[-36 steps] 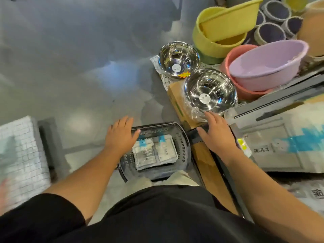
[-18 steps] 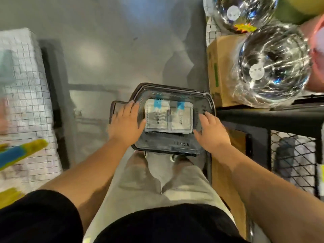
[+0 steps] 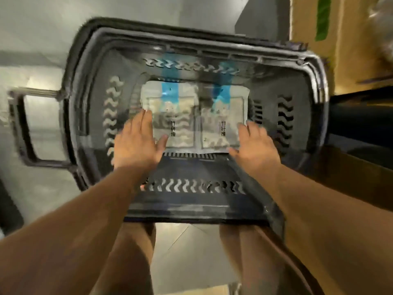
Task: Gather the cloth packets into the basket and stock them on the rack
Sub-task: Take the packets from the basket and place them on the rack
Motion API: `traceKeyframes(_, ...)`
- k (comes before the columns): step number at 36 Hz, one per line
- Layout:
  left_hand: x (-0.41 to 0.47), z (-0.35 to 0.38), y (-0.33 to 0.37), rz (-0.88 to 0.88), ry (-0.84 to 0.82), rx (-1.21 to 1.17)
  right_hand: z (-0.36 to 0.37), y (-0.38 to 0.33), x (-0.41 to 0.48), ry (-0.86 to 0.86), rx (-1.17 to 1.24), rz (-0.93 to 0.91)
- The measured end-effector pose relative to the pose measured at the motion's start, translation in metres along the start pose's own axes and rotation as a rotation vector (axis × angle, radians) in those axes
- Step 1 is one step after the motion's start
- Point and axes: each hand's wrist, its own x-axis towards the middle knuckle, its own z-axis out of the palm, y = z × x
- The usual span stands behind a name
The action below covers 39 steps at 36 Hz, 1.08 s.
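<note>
The basket (image 3: pixel 302 88) was coloured a dark navy, almost black. Its walls were pierced by rows of wavy slots, and plain straight slits were set along the near edge of its bottom. The two cloth packets (image 3: pixel 180 124) inside were seen as pale grey-white. Each was crossed at its far end by a bright blue band and printed with a short column of black characters. The floor (image 3: pixel 53 22) was shown in glossy light grey. At the far right, a cardboard box (image 3: pixel 353 39) was coloured brown and marked with a green stripe (image 3: pixel 323 18).
</note>
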Motion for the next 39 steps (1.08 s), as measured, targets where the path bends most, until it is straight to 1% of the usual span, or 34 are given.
traceKeyframes(4,0.032,0.053,-0.003,-0.090,-0.055,-0.039,0.044,0.002,0.052,-0.021,0.020,0.049)
traceKeyframes(8,0.058,0.094,-0.009,-0.151,-0.095,0.016,0.076,0.000,0.092,-0.029,0.236,0.149)
traceKeyframes(11,0.075,0.115,-0.012,-0.211,-0.119,0.033,0.096,-0.005,0.112,0.038,0.410,0.260)
traceKeyframes(13,0.080,0.127,-0.013,-0.223,-0.083,0.040,0.106,-0.009,0.121,0.111,0.472,0.343)
traceKeyframes(15,0.079,0.137,-0.012,-0.291,-0.019,-0.043,0.111,-0.010,0.128,0.158,0.517,0.416)
traceKeyframes(18,0.077,0.143,-0.005,-0.474,0.038,-0.244,0.113,-0.004,0.136,0.180,0.572,0.504)
traceKeyframes(23,0.085,0.134,0.002,-0.643,0.067,-0.293,0.110,0.002,0.129,0.311,0.644,0.519)
traceKeyframes(26,0.087,0.129,0.004,-0.704,0.119,-0.415,0.103,0.003,0.117,0.328,0.800,0.558)
traceKeyframes(27,0.085,0.126,0.005,-0.703,0.131,-0.465,0.100,0.004,0.111,0.320,0.827,0.559)
traceKeyframes(30,0.068,0.112,0.004,-0.625,0.129,-0.539,0.087,0.008,0.087,0.328,0.897,0.555)
traceKeyframes(33,0.042,0.082,0.003,-0.556,0.056,-0.525,0.070,0.010,0.051,0.343,0.940,0.507)
traceKeyframes(35,0.023,0.058,0.006,-0.496,0.036,-0.527,0.055,0.009,0.025,0.303,0.997,0.478)
traceKeyframes(38,-0.005,0.021,0.007,-0.495,0.002,-0.533,0.020,0.000,-0.022,0.257,1.106,0.414)
traceKeyframes(39,-0.015,0.007,0.008,-0.466,-0.020,-0.523,0.007,-0.003,-0.039,0.258,1.122,0.397)
